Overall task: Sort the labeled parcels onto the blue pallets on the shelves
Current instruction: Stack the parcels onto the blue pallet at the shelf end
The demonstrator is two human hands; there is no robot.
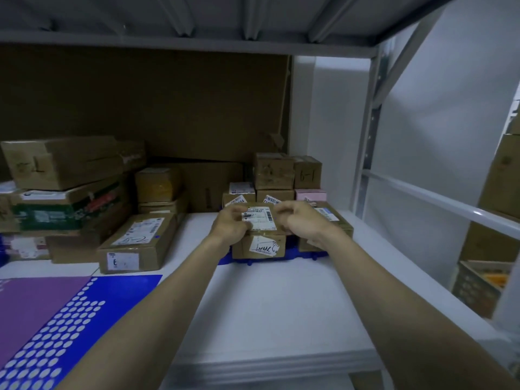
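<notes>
My left hand and right hand clamp a small brown parcel from both sides, on top of another box on the blue pallet. If I release it off-centre, it may slide down. Its white label faces up; the text seems too blurred to read.

Parcel: small brown cardboard box, white barcoded shipping label on top, lying flat atop a second labeled parcel with a peeling white sticker on its near face. Both sit on the blue pallet at 12 o'clock on the white shelf. More labeled parcels stacked behind, toward 12 o'clock.
</notes>
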